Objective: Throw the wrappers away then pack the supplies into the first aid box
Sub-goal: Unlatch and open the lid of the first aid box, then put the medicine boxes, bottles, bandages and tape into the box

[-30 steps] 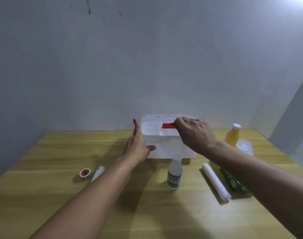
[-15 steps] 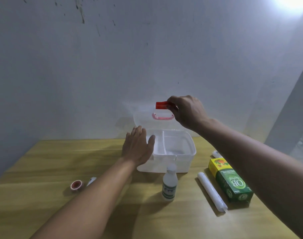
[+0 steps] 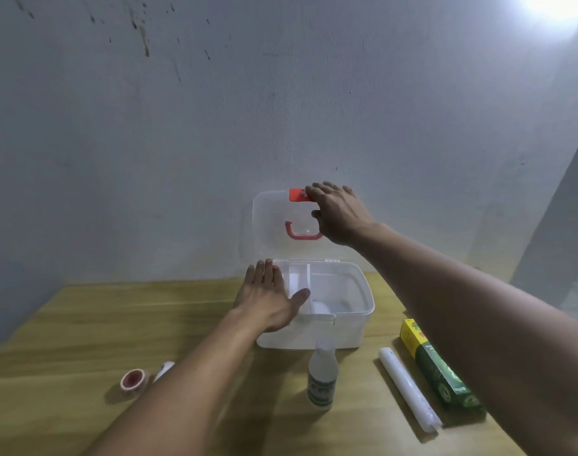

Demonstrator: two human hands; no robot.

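Note:
The translucent white first aid box (image 3: 347,334) stands open at the table's far side, its lid (image 3: 270,222) upright near the wall with a red latch (image 3: 297,195) and a red handle (image 3: 301,235). My right hand (image 3: 338,212) grips the lid's top edge beside the latch, thumb on the inner face. My left hand (image 3: 269,299) lies flat on the box's left rim, fingers apart, holding nothing. In front of the box are a small clear bottle (image 3: 321,380), a white roll (image 3: 409,393) and a green and yellow carton (image 3: 440,376). No wrappers show.
A small tape roll (image 3: 133,380) and a white tube (image 3: 164,370), partly hidden by my left forearm, lie at the left on the wooden table (image 3: 83,324). A grey wall rises directly behind the box. The table's right edge runs close to the carton.
My right hand swung the lid from shut to fully upright by the red latch. My left hand moved from the box's side onto its left rim. The view tilted down.

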